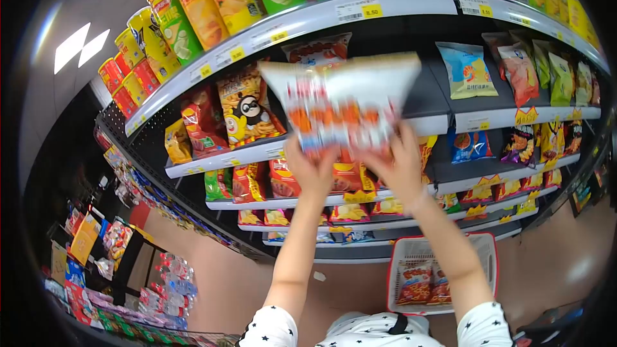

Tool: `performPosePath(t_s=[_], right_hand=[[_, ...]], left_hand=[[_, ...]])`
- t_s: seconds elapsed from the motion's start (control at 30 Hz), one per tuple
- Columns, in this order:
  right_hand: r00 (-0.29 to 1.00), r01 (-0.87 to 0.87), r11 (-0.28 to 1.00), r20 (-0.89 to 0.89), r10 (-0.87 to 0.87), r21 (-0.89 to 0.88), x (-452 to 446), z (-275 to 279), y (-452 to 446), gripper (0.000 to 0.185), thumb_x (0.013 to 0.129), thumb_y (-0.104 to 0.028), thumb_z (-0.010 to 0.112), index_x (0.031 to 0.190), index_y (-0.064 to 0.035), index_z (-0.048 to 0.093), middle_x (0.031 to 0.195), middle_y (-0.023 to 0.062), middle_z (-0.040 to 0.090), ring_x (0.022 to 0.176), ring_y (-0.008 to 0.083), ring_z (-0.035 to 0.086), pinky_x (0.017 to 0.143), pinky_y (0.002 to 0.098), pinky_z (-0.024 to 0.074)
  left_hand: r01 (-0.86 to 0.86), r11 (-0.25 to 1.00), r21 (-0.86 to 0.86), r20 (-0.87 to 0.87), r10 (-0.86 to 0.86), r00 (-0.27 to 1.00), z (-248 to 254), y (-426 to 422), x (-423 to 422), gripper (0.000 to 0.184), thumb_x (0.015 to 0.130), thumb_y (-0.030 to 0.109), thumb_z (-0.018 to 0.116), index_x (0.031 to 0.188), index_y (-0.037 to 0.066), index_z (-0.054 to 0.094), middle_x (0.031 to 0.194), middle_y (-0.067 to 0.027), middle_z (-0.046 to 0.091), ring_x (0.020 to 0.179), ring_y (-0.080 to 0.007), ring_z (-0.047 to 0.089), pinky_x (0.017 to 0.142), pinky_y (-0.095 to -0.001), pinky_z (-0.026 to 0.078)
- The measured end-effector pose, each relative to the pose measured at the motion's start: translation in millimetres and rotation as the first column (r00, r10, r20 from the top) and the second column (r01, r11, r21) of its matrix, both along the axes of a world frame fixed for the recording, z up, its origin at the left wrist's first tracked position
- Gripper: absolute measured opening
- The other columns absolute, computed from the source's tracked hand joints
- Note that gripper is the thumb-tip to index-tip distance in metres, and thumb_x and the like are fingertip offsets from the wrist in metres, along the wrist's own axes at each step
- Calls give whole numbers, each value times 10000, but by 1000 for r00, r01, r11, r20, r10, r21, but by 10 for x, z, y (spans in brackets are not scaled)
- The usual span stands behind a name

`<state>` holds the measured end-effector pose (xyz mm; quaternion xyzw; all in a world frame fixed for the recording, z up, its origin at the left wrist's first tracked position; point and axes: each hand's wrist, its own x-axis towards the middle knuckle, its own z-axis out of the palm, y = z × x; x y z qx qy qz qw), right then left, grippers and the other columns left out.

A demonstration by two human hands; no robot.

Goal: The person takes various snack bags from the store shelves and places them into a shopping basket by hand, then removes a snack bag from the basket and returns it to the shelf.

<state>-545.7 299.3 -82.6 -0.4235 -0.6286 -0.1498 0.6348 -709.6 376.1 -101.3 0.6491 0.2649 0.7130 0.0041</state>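
Both my hands hold up one large snack bag, white at the top with orange and red print, slightly blurred, in front of a shelf. My left hand grips its lower left part, and my right hand grips its lower right. Behind the bag, a red snack bag shows partly on the same shelf level. To the left on that level stands a bag with a cartoon figure. A blue and yellow bag lies to the right.
Canisters line the top shelf. Lower shelves carry several snack bags. A red-rimmed basket holding red snack bags is on the floor by my right forearm. Wrapped bottles stand at lower left.
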Motion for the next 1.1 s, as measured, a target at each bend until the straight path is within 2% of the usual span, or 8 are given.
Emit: performPosePath(t_s=[0.1,0.13,0.3,0.43,0.53,0.87,0.93,1.1], right_hand=[[998,35,999,52,-33,-36,-121,410,508,526,726,-389,690,1066,-4,574,1069,140,527,957,322,496,827,397,407],[997,57,998,53,-56,-26,-130,349,641,526,726,-389,690,1066,-4,574,1069,140,527,957,322,496,827,397,407],[971,141,978,213,-107,-153,-91,240,824,536,742,-456,653,1015,2,602,931,121,546,906,300,517,799,384,427],[988,118,973,123,-95,-198,-102,274,875,481,756,-447,647,909,8,609,881,112,547,850,291,532,741,382,444],[995,102,947,40,-94,-306,-158,323,870,430,799,-422,619,919,-10,597,911,118,565,866,295,551,753,367,440],[985,169,898,89,-145,-407,-171,366,892,404,866,-388,542,951,2,602,891,98,567,887,264,524,777,333,412],[979,185,940,138,-151,-287,-191,358,903,404,851,-388,558,932,3,621,869,80,556,891,240,491,772,322,401],[991,132,914,85,-108,-383,-178,367,886,539,772,-500,613,919,17,650,977,102,568,954,263,497,853,353,381]], left_hand=[[-226,973,-46,-217,211,953,638,218,-76,467,819,205,641,1170,-34,446,1065,-172,508,995,-271,508,886,-353,381],[-143,982,-125,-179,119,977,683,282,-76,492,815,276,648,1141,-42,462,1054,-194,519,987,-315,506,873,-372,378],[-37,995,-93,-58,32,998,304,607,-67,508,814,283,648,1148,-48,456,1035,-199,540,958,-330,525,852,-385,394],[-141,980,-144,-68,132,989,267,650,-18,576,831,323,622,1208,-57,408,1064,-213,535,972,-332,536,869,-390,395],[81,991,-103,49,-76,996,249,665,-66,597,874,312,561,1287,-36,307,1141,-216,497,1043,-311,506,913,-378,382],[-125,959,254,104,101,989,270,734,-88,486,878,179,545,1267,-25,338,1301,-206,345,1147,-312,402,961,-390,326],[-128,962,243,59,117,991,282,700,-117,466,874,170,548,1256,-20,361,1296,-202,359,1155,-317,398,969,-397,317],[-125,977,171,-132,148,980,253,707,-126,430,891,177,515,1278,20,411,1303,-198,392,1180,-333,390,982,-399,308]])
